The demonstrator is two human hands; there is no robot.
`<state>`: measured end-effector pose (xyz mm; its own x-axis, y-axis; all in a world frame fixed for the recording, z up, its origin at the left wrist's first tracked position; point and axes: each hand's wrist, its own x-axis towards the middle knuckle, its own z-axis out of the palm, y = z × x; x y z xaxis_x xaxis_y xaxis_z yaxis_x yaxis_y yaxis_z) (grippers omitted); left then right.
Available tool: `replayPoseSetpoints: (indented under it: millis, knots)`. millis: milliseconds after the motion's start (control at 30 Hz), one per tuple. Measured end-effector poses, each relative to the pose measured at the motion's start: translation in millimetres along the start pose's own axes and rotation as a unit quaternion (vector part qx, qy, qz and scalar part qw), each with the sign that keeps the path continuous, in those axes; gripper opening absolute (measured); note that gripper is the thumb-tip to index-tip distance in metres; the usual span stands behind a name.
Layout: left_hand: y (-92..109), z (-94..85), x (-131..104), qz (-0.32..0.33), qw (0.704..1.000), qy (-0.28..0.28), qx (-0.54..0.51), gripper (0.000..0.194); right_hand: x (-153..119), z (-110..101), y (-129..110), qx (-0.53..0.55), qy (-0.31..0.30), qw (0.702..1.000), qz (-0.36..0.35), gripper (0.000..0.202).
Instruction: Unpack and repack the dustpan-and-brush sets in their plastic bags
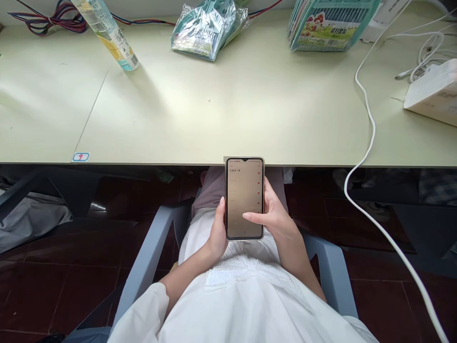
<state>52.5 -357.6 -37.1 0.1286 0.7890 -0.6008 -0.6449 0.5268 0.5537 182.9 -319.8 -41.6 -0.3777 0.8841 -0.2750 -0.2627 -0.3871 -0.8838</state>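
Observation:
A smartphone (pixel 244 197) with a lit screen is upright in the middle of the view, its top end at the table's front edge. My left hand (pixel 217 234) is closed on its left side, with the thumb along the edge and the other fingers hidden behind. On the right side, my right hand (pixel 279 216) grips the phone too, and its thumb lies over the lower part of the screen. Small rows of text and red marks show on the screen, too small to read.
On the pale table (pixel 228 119) are a tilted bottle (pixel 119 45), plastic-wrapped teal items (pixel 205 33), a teal pack (pixel 324 28) and a white box (pixel 435 93). A white cable (pixel 373 126) hangs over the front edge. Chair armrests (pixel 148 252) flank my body.

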Motion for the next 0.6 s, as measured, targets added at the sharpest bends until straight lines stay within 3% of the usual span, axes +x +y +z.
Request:
replayPoseSetpoints:
  millis: [333,600]
  knots:
    - [-0.2,-3.8,3.0,0.001,1.000,-0.009,0.002,0.054,-0.6,3.5,1.8,0.025,0.030,0.999,-0.013,0.079]
    - [-2.1,-9.6,-1.5,0.035,0.999,0.010,0.038,0.061,-1.3,9.7,-0.8,-0.025,0.026,0.999,-0.039,0.088]
